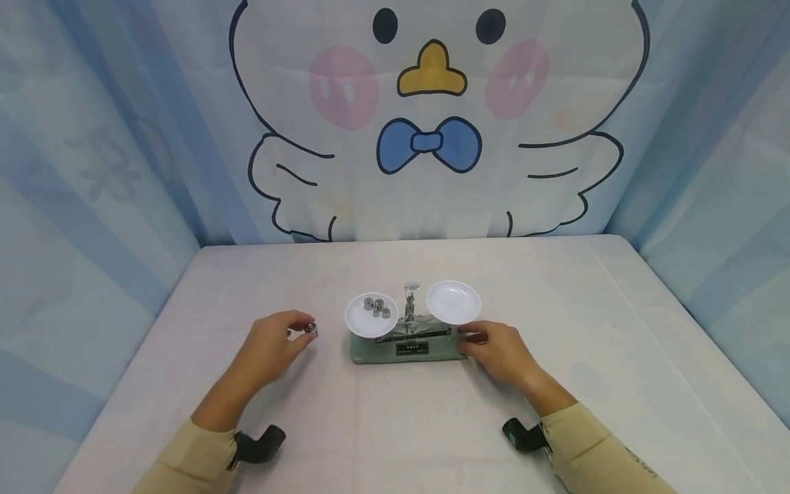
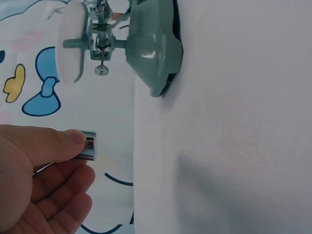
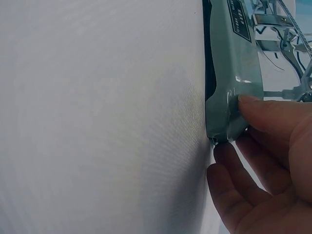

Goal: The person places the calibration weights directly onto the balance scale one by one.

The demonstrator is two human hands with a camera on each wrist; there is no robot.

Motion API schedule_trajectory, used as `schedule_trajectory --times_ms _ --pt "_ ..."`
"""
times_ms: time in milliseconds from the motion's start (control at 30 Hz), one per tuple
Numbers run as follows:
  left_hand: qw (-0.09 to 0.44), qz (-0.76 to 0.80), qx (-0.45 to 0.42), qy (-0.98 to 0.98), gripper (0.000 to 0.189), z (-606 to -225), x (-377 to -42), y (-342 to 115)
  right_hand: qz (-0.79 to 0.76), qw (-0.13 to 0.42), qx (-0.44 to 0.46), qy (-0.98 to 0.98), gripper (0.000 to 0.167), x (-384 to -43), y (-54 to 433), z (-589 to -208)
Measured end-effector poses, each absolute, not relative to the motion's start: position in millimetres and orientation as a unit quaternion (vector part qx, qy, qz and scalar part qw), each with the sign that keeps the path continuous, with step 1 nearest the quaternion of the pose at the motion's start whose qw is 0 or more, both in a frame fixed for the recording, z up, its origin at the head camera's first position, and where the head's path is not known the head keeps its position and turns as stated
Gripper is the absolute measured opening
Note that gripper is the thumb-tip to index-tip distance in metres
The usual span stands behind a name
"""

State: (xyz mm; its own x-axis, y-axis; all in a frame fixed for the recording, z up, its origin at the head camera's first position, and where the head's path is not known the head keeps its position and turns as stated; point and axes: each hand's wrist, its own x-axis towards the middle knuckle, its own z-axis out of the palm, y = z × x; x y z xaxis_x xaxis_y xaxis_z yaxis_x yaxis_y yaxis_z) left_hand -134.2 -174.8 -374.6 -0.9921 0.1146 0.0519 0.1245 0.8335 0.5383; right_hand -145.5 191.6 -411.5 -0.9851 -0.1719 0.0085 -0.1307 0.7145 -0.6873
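Note:
A green balance scale (image 1: 407, 351) stands on the table with two white pans. Its left pan (image 1: 354, 322) sits lower and bears several small metal weights (image 1: 378, 306); nothing lies in the right pan (image 1: 453, 302), which is higher. To the left of the scale, my left hand (image 1: 271, 346) pinches a shiny cylindrical weight (image 2: 89, 146) between thumb and fingers, above the table and apart from the pan. My right hand (image 1: 498, 351) grips the right end of the scale's base (image 3: 234, 78), thumb on its front, other fingers around the end and partly hidden.
The white-covered table (image 1: 395, 425) reaches back to a curtain (image 1: 432, 199) with a cartoon bird on it. More blue-and-white cloth (image 1: 80, 226) hangs at both sides. A black wrist device (image 1: 262, 444) sticks out from each sleeve.

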Motion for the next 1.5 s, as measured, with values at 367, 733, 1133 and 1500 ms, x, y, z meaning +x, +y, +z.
schedule_trajectory --times_ms 367,733,1133,1500 --pt "0.021 -0.267 -0.095 -0.959 0.028 -345.6 -136.0 -159.1 -0.369 0.029 -0.081 0.926 0.035 -145.9 191.0 -411.3" --pt "0.030 -0.272 -0.120 -0.954 0.028 -329.9 -137.2 -144.5 -0.372 0.033 -0.074 0.925 0.034 -145.5 190.9 -411.3" --pt "0.058 -0.275 -0.158 -0.947 0.027 -317.2 -135.7 -128.5 -0.371 0.033 -0.073 0.925 0.035 -145.8 190.9 -411.6" --pt "0.050 -0.306 -0.195 -0.931 0.026 -305.4 -143.2 -98.8 -0.371 0.033 -0.076 0.925 0.035 -144.3 190.8 -410.3"
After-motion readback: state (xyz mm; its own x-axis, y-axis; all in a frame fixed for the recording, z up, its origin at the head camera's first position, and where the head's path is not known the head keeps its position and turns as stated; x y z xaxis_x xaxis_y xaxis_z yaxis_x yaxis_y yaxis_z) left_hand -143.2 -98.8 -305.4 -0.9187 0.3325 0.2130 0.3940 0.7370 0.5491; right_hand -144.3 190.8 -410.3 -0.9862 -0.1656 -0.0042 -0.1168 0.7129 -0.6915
